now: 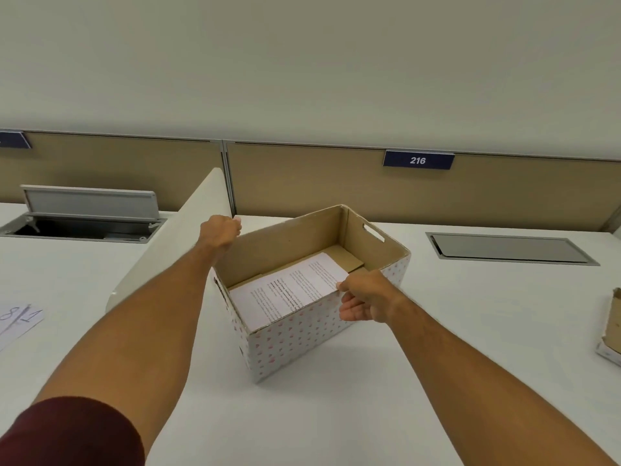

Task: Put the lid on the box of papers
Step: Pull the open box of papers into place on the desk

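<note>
An open cardboard box (302, 334), white with pink dots outside and brown inside, stands on the white desk in the middle of the view. Printed papers (289, 290) lie flat on its bottom. My left hand (221, 230) is closed on the rim at the box's far left corner. The thumb of my right hand (363, 301) lies over the near right rim, and its fingers press the outer wall. At the right edge of the view lies a brown-and-white cardboard piece (613, 331) that looks like the lid, mostly cut off.
A white divider panel (181, 237) slants along the box's left side. An open cable hatch (87, 216) sits in the desk at far left and a closed hatch (510, 248) at far right. A paper slip (16, 322) lies at the left edge. Beige partitions run along the back.
</note>
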The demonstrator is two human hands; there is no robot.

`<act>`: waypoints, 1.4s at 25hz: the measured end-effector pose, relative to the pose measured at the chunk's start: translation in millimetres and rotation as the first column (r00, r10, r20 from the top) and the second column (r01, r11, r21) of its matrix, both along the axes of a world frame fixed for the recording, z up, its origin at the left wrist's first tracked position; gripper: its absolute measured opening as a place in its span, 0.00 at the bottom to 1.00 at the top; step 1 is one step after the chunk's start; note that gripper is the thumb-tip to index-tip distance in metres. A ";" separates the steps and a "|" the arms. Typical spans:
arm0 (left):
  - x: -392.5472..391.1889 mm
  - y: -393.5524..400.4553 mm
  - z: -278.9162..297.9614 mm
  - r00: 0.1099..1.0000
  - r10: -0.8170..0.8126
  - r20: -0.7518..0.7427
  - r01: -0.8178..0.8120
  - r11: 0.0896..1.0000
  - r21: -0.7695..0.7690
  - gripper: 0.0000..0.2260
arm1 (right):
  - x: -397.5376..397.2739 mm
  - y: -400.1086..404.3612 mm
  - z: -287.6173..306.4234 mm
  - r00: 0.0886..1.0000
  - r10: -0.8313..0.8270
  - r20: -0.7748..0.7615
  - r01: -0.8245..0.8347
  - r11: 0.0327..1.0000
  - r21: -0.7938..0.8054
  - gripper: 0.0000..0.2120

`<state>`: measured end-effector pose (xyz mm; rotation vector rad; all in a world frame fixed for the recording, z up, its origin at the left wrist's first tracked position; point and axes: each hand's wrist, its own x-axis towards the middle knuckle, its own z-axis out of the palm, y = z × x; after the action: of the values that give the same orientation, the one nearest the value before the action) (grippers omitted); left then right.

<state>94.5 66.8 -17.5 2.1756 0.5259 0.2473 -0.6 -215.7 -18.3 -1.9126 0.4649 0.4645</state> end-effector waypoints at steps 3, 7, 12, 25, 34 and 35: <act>21.1 1.4 -5.6 0.998 -0.036 -0.058 0.039 0.998 0.047 0.16 | 5.0 1.8 -3.1 1.000 -0.015 -0.026 0.016 0.999 0.047 0.06; 37.4 13.4 -9.2 0.982 -0.109 -0.155 0.136 0.976 0.173 0.12 | 13.5 -1.3 -3.4 0.996 -0.023 -0.090 0.032 0.994 0.108 0.05; 50.6 18.0 -5.4 0.952 -0.233 -0.198 0.271 0.943 0.191 0.09 | 22.1 -1.9 -6.0 0.988 -0.046 -0.150 0.066 0.989 0.134 0.05; 32.1 -13.4 17.1 0.782 -0.409 -0.470 0.555 0.801 0.225 0.04 | 31.5 -35.9 3.1 0.990 -0.112 -0.080 0.109 0.993 -0.043 0.06; -15.9 -49.9 34.0 0.814 -0.443 -0.377 0.543 0.810 0.220 0.07 | 26.8 -78.9 20.6 0.995 -0.092 0.036 0.097 0.982 -0.163 0.03; -21.8 -56.6 38.0 0.817 -0.449 -0.363 0.540 0.815 0.208 0.07 | 24.1 -87.0 24.0 0.996 -0.083 0.040 0.089 0.980 -0.176 0.04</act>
<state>72.8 10.2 20.5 2.5820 0.0502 -0.3205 23.5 -302.7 5.7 -2.0587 0.5816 0.3446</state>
